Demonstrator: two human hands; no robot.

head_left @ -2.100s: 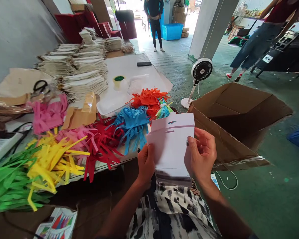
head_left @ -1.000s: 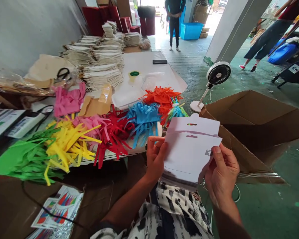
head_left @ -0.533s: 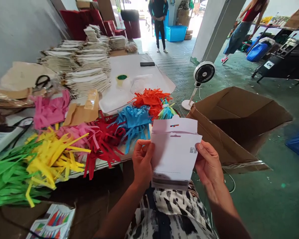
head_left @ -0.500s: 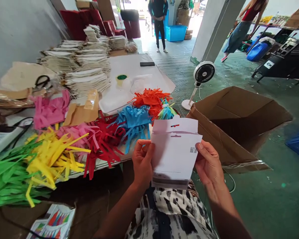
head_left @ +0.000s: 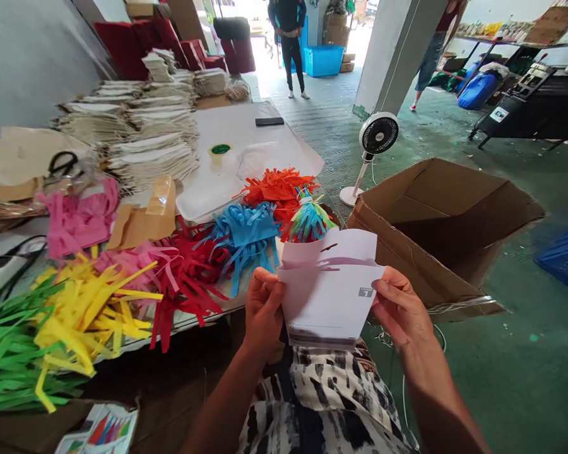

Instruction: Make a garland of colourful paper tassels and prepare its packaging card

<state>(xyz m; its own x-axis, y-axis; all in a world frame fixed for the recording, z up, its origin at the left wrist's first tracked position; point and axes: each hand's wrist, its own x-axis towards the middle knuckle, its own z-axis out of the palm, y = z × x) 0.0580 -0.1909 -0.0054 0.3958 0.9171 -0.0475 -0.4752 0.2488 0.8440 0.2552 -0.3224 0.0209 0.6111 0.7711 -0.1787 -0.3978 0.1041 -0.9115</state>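
Observation:
Above my lap I see a white card packet (head_left: 329, 304) with a hang slot in its upper flap and a small grey mark at its right. My left hand (head_left: 264, 308) pinches its left edge between thumb and fingers. At the right edge, the thumb and fingers of my right hand (head_left: 400, 306) are closed on it too. The packet's mouth bows apart below the raised flap; its inside is hidden from me. Just beyond it lies a multicoloured tassel (head_left: 311, 219) tied with a white band, close to bunches of orange strips (head_left: 284, 189) and blue strips (head_left: 246, 228).
Red strips (head_left: 182, 277), yellow strips (head_left: 92, 309) and green strips (head_left: 9, 347) spread along the table's near edge. Stacks of off-white fabric (head_left: 156, 135) stand behind, near a tape roll (head_left: 220, 150). An open cardboard box (head_left: 407, 252) and a fan (head_left: 378, 133) are at right.
The packet's flap has tipped back and its mouth has widened, while both hands keep their hold. My view has turned slightly right. A person at upper right has moved partly behind the pillar.

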